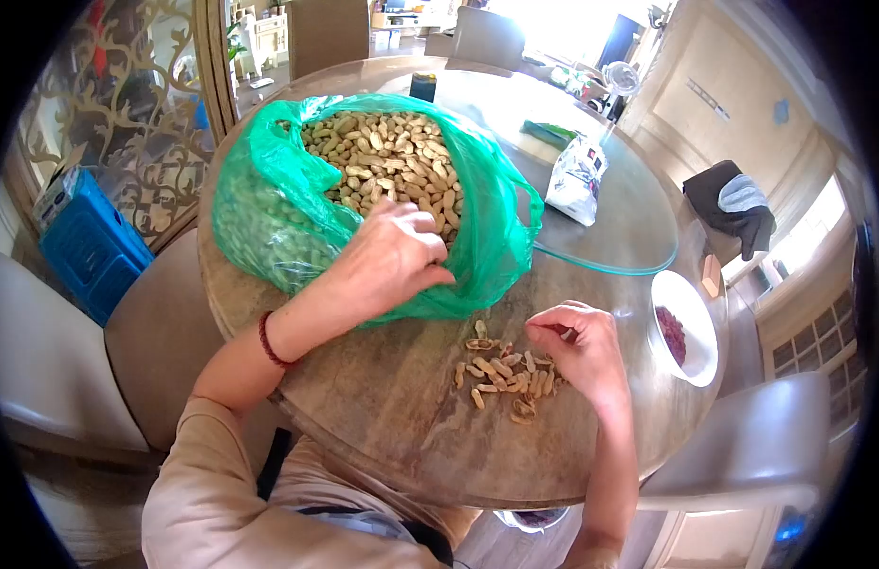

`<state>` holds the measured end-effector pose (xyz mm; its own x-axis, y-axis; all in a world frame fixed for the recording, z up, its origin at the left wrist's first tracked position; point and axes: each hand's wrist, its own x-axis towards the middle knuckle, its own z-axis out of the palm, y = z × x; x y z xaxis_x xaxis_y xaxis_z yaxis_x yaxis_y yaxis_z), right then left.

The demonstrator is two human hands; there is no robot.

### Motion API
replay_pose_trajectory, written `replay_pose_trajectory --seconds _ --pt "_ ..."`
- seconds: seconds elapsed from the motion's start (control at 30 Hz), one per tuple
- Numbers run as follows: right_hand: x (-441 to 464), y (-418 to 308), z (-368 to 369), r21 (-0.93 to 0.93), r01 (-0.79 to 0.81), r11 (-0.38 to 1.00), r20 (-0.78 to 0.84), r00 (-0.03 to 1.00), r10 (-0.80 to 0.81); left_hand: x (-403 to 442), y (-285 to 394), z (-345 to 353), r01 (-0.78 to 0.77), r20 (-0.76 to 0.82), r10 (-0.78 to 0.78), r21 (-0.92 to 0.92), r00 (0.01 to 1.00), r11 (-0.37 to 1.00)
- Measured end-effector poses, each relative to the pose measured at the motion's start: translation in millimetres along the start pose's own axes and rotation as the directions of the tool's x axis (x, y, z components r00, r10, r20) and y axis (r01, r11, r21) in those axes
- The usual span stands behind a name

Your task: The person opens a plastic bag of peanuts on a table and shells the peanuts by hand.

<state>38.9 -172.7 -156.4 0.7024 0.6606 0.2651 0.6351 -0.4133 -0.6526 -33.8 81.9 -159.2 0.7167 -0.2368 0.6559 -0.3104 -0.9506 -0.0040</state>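
Observation:
My left hand [397, 248] reaches over the near rim of a green plastic bag [496, 237] full of unshelled peanuts [392, 152]. Its fingers curl down at the edge of the nuts, and the fingertips are hidden. On the right, my right hand [584, 349] hovers just above the tabletop with thumb and forefinger pinched together. Whatever lies between them is too small to make out. Close beside this hand, a loose heap of peanut shells [504, 374] is spread on the round table [402, 417].
A white bowl [702, 356] with dark red kernels stands at the table's right edge. Behind the bag are a white printed packet [578, 180], a glass panel [639, 232] and a dark can [422, 87]. Chairs [752, 431] flank the table; a blue case [96, 242] is at left.

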Motion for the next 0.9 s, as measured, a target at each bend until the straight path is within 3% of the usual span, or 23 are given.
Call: replay_pose_trajectory --seconds 0.03,0.1,0.17,0.2,0.27,0.4,0.57,0.67,0.77,0.9 --pt "-0.4 -1.3 -0.4 -0.002 0.005 1.000 -0.011 1.000 -0.005 -1.5 4.2 0.1 0.001 0.108 0.008 -0.075 0.994 0.997" --pt "-0.8 -2.5 -0.7 -0.003 0.010 1.000 -0.023 1.000 -0.010 -5.8 2.6 11.2 -0.012 0.114 0.021 -0.079 0.993 0.997" --pt "-1.2 -2.8 -0.6 -0.004 0.012 1.000 -0.032 0.999 -0.012 -8.1 -2.0 19.3 -0.056 -0.028 0.054 -0.091 0.998 0.994" --pt "-1.2 -3.1 -0.8 -0.002 0.012 1.000 -0.034 0.999 -0.012 -6.4 -1.6 16.8 -0.057 -0.027 0.055 -0.090 0.998 0.994" --pt "-1.7 -3.3 -0.6 0.006 0.022 1.000 -0.036 0.999 -0.022 -2.3 0.2 9.7 0.015 -0.077 -0.007 0.108 0.997 0.994" --pt "-2.6 -4.8 0.3 0.003 0.028 1.000 -0.025 0.999 -0.028 -3.5 -0.7 14.0 0.019 -0.023 -0.016 0.136 1.000 0.991" --pt "-3.6 -9.2 1.0 0.008 0.059 0.998 -0.014 0.998 -0.059 -4.9 2.5 19.9 0.032 -0.009 -0.030 0.312 1.000 0.950" --pt "-4.2 -8.3 2.6 0.044 0.050 0.998 -0.028 0.998 -0.049 -3.6 3.4 13.9 0.025 0.101 -0.053 0.267 0.993 0.964" --pt "-3.8 -4.4 4.4 0.064 0.111 0.992 -0.076 0.991 -0.106 -5.0 -0.4 17.9 -0.004 -0.031 0.012 0.252 0.999 0.968" --pt "-3.7 -2.8 4.3 0.051 0.105 0.993 -0.075 0.992 -0.101 -1.6 -1.4 10.0 -0.023 -0.038 0.029 0.151 0.999 0.988"
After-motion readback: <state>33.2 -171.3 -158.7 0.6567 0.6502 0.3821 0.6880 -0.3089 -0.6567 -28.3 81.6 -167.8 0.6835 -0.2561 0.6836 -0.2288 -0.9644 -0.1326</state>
